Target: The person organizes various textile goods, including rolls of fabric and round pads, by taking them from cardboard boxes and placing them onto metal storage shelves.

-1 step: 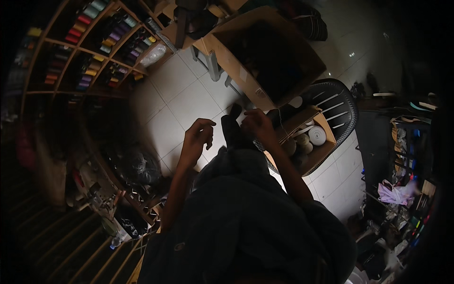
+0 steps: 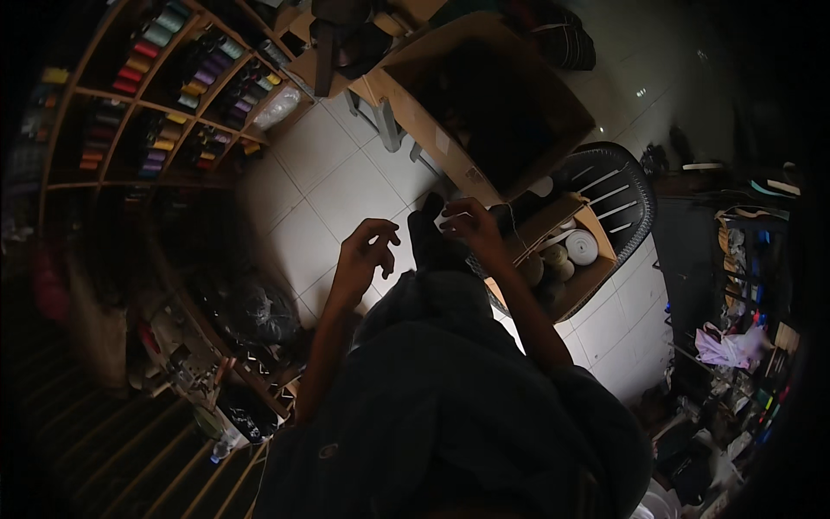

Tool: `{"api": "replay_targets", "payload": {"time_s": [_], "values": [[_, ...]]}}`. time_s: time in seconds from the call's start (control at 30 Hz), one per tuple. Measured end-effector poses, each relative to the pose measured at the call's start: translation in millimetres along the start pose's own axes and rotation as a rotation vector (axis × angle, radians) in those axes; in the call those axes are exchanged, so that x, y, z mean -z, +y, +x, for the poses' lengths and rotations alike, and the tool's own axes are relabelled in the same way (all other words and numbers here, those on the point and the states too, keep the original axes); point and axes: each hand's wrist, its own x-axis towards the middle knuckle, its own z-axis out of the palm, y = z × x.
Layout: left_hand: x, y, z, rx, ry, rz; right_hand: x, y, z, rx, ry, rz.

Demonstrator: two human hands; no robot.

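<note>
Nothing has shifted: right hand [image 2: 467,223] grip pinches limp dark cloth [image 2: 430,246]; left hand [image 2: 363,255] curled, empty.

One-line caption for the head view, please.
Right hand pinches pale thread at a dark garment; left hand hovers open beside it, above white floor tiles.

Bare tiled floor [image 2: 333,186] left; cardboard box [image 2: 562,259], chair [image 2: 627,195] crowding right.

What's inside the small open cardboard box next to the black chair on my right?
The cardboard box holds several round spools of pale thread, one white and a few tan ones beside it. Whatever lies deeper is in shadow, and the right hand covers its near corner.
</note>
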Motion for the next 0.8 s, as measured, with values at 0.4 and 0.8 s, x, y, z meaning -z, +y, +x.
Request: {"api": "replay_targets", "payload": {"time_s": [0.4, 0.8], "values": [[-51.8, 35.6, 237.8, 0.168, -0.268, 0.233, 120.6, 114.9, 167.4, -0.466, 0.854, -0.051], [-138.3, -138.8, 402.3, -0.171, -0.692, 1.091, 83.7, 121.1, 167.6, -0.656, 1.153, 0.237]]}}
